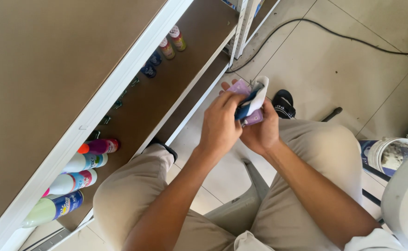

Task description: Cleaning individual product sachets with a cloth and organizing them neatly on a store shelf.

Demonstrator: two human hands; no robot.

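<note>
- Head view looks down on a white-framed shelf unit [120, 83] with brown boards, filling the left half of the picture.
- Pale floor tiles [334, 60] fill the right half, with a black cable [352, 39] running across them.
- Legs in beige trousers [306, 186] spread out from a grey plastic seat [241, 209]; a dark shoe [283, 103] shows just beyond the hands.
- A white bucket [389, 155] stands at the right edge, beside the right knee; its inside looks stained and grey, and what is in it cannot be told.
- The left hand [220, 124] is curled narrow, fingers pressed onto a blue and white cloth [255, 97] that lies against a bottle.
- The right hand [262, 132] is closed around a small purple bottle [252, 117], held over the floor between the knees, in front of the shelf edge.
- On the lower shelf at the near end lie four bottles side by side: a pale green one [50, 209], two white ones [76, 172] and a purple one with an orange cap [99, 147].
- Farther along the same shelf stand two small bottles with pink tops [172, 42] and two dark blue ones [151, 64].
</note>
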